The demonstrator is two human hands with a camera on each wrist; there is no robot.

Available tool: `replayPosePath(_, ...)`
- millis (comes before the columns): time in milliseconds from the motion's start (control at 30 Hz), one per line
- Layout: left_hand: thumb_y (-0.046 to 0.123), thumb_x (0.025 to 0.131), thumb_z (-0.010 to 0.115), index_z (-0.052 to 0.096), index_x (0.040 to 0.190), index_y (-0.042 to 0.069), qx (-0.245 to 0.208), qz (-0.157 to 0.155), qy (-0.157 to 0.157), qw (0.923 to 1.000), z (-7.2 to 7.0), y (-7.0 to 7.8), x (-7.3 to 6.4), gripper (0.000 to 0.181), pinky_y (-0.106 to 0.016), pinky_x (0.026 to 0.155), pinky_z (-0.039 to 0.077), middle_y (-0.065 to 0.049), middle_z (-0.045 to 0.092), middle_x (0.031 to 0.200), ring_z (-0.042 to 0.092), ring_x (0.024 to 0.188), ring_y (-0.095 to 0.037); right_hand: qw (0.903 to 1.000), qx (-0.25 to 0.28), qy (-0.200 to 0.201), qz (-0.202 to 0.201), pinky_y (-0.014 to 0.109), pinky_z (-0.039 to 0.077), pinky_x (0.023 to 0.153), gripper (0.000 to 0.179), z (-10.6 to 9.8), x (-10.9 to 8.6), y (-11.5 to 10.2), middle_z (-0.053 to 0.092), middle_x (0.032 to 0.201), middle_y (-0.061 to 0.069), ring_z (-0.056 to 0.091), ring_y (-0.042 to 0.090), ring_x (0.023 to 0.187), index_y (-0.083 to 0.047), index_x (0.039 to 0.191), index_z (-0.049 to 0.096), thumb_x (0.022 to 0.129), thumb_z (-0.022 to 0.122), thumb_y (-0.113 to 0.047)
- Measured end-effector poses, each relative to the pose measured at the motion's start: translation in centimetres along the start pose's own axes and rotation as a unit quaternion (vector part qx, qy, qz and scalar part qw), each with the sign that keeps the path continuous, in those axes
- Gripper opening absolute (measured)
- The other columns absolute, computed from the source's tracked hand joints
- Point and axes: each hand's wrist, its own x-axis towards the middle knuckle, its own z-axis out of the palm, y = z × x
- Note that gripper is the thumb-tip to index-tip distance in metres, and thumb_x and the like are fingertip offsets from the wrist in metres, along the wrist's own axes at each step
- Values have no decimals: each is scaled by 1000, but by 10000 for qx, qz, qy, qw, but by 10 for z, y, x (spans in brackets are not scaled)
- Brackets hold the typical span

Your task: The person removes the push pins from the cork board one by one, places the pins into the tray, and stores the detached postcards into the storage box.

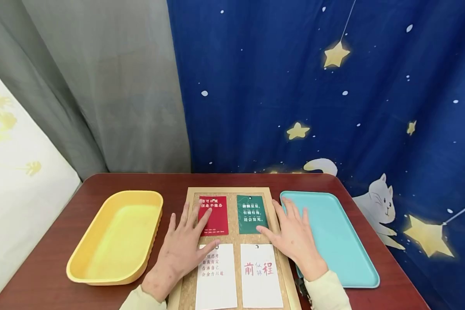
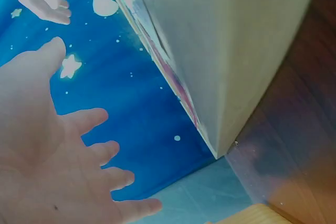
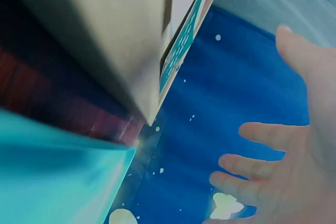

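Head view: your cork board in a pale wooden frame sits mid-table, between a deep yellow plastic tray on the left and a shallow turquoise plastic tray on the right. Cards on it: glossy-looking red far left, green far right, white with dark lettering near left, white with big pinkish characters near right. Cards look thin, bendy and maybe slippery, so I'd pinch those by the edges. Board's probably light but stiff; grab the side rails.

Left wrist view: your left hand is spread wide, nothing in it. Starry blue curtain shows between your fingers and the board, so seems not touching.

Right wrist view: your right hand is stretched out too, holding nothing, apart from the frame.
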Motion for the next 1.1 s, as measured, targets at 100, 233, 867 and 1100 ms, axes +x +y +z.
replayPosePath(100,64,90,68,45,159,21,-114,-25,-26,9999,-2,2,1,84,-70,124,27,-13,33,170,24,160,-41,9999,80,87,-112,68,29,122,81,0,0,-1,50,157,17,46,39,146,-10,149,56,91,69,-66)
replayPosePath(233,56,92,71,53,153,17,-170,20,93,9998,-5,4,0,75,-68,120,35,-12,40,167,35,156,-39,9993,223,93,-271,58,39,117,63,0,1,-5,59,146,13,53,35,138,-11,139,64,95,70,-55)
replayPosePath(867,31,85,85,76,113,11,-351,174,399,9984,-11,10,-14,36,-44,90,56,-8,69,123,62,120,-25,9936,788,-147,-792,45,54,92,23,10,2,-27,72,108,-3,69,20,103,-16,113,77,98,74,-33)
replayPosePath(1100,37,84,85,74,120,12,-449,-23,-354,9984,-11,12,-23,45,-49,97,53,-9,66,131,59,127,-27,9878,1216,-589,-770,41,56,90,22,13,2,-32,72,107,-7,67,15,100,-18,114,77,98,73,-33)
